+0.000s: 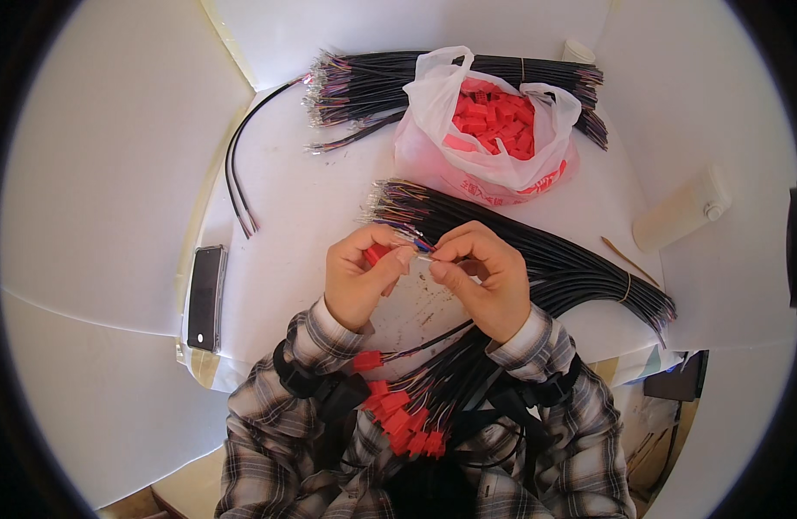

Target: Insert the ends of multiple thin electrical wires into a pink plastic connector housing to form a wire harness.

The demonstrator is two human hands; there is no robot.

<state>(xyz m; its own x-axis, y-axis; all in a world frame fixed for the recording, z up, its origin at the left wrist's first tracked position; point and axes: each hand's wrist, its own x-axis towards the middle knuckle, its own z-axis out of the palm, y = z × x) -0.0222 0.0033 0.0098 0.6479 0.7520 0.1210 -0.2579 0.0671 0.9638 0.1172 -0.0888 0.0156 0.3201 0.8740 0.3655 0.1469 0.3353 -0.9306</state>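
Observation:
My left hand (pixel 353 278) is closed around a red plastic connector housing (pixel 375 253), partly covered by the fingers. Close beside it, my right hand (pixel 494 281) pinches the thin coloured wires (pixel 424 245) at the end of a cable. The fingertips of both hands nearly meet; whether a wire end is inside the housing, I cannot tell. Behind the hands lies a bundle of black cables (pixel 537 251) with bare coloured wire ends at its left. Nearer to me, across my lap, several black cables end in red connectors (pixel 398 419).
A white plastic bag (pixel 424 147) full of red housings (pixel 494 117) stands at the back, before another cable bundle (pixel 372 82). Two loose cables (pixel 234 156) lie at the left, above a phone (pixel 207 298). A cream-coloured cylindrical container (pixel 680 212) is at the right. White panels (pixel 113 173) surround the table.

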